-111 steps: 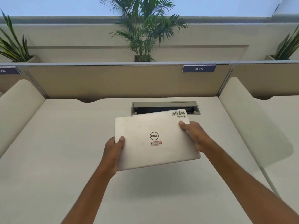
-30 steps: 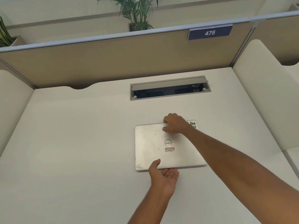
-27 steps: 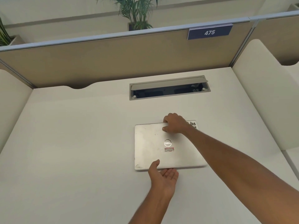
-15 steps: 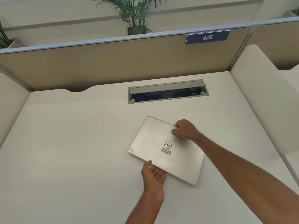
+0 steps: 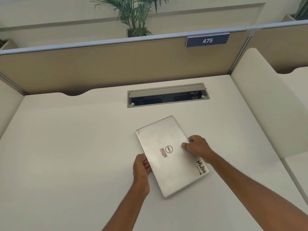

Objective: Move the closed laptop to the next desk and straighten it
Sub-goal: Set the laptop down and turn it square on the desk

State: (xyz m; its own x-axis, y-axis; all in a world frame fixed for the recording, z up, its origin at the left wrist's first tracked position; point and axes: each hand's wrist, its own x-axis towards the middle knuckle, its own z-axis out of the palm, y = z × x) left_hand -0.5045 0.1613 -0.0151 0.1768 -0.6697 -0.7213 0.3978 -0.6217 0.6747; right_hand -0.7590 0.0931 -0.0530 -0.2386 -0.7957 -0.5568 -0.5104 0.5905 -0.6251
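Observation:
The closed silver laptop (image 5: 170, 157) lies flat on the white desk (image 5: 75, 147), turned so its long sides run from far left to near right. A round logo and a red sticker mark its lid, with a black sticker near the right corner. My left hand (image 5: 141, 165) grips its left long edge, fingers curled against it. On the opposite long edge rests my right hand (image 5: 196, 145), fingers bent over the lid.
An open cable hatch (image 5: 168, 97) is sunk into the desk behind the laptop. A tan partition (image 5: 108, 64) with a "475" sign (image 5: 207, 40) closes the back. White side dividers (image 5: 260, 100) stand at left and right; another desk lies beyond the right one.
The laptop was set down flat, then spun clockwise on the desk from roughly square to steeply angled. Both hands shifted along with its edges.

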